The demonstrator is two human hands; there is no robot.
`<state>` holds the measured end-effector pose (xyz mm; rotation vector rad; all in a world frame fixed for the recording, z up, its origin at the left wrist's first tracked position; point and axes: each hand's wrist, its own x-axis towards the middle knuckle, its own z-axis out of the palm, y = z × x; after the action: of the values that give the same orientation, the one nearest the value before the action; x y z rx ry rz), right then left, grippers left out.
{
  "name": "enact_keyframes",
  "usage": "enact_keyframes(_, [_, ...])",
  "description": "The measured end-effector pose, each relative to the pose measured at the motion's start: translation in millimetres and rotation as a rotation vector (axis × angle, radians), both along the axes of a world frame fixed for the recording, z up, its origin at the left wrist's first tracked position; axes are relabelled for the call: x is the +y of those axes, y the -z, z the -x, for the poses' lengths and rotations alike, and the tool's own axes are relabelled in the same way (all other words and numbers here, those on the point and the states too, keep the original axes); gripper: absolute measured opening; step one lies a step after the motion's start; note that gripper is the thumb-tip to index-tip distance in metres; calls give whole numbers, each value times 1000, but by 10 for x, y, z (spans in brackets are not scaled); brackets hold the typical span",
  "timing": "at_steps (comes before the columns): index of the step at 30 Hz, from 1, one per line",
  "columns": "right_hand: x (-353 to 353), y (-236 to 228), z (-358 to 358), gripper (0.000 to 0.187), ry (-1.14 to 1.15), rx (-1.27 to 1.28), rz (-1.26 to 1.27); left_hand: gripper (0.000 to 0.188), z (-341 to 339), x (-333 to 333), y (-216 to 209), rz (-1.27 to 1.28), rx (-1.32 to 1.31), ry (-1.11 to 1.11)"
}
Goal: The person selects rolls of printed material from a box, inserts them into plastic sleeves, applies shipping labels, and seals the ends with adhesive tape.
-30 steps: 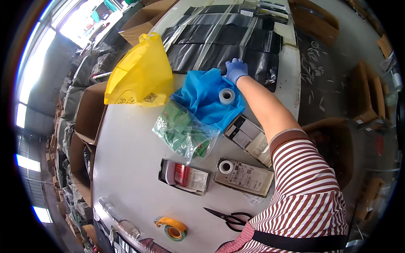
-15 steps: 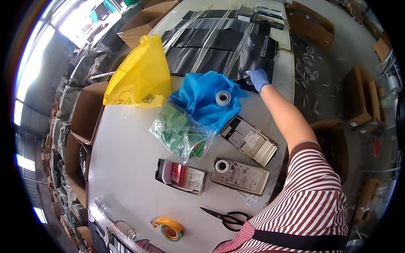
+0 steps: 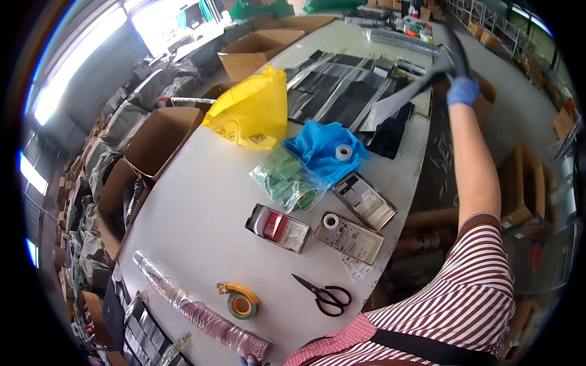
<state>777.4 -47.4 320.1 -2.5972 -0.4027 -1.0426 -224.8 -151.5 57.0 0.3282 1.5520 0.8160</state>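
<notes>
My right hand (image 3: pixel 463 91), in a blue glove, is raised past the table's right edge. Its fingers are closed on a black plastic sheet (image 3: pixel 421 87), blurred by motion, which trails down toward the table. Beneath the sheet and beside it lie flat black plastic pieces (image 3: pixel 348 85) crossed by clear strips. Only a bit of my left hand (image 3: pixel 251 361), also gloved in blue, shows at the bottom edge, by the end of a long roll wrapped in clear film (image 3: pixel 201 314); its fingers are mostly hidden.
Mid-table are a yellow bag (image 3: pixel 253 113), blue plastic (image 3: pixel 317 146), a clear bag of green pieces (image 3: pixel 284 177) and small trays holding labels (image 3: pixel 278 227). Nearer lie a tape dispenser (image 3: pixel 241 302) and black scissors (image 3: pixel 323 296). Cardboard boxes (image 3: pixel 162 140) flank the table's left side.
My right hand has lifted the black sheet off the table and swung it up and right. The view has shifted, and part of my left hand now shows at the bottom.
</notes>
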Motion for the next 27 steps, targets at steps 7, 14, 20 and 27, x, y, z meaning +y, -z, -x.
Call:
enact_keyframes(7, [1485,-2100,5329,31,-1943,-75,-1089,61,-468,974,-1256,-730,671,599])
enact_keyframes(14, [242,-1776,8579,17,-2513,530,-900,67,-1634,1708,-3037,-1163,-388,339])
enact_keyframes(20, [-63,-1546,9944,39,-2561,240,-1026,38,1260,2500,-3412,-1133,1142,693])
enact_keyframes(27, [38,-924,9637,18,-2165,1405,-1255,28,2858,2758,-3940,-1625,181,-250])
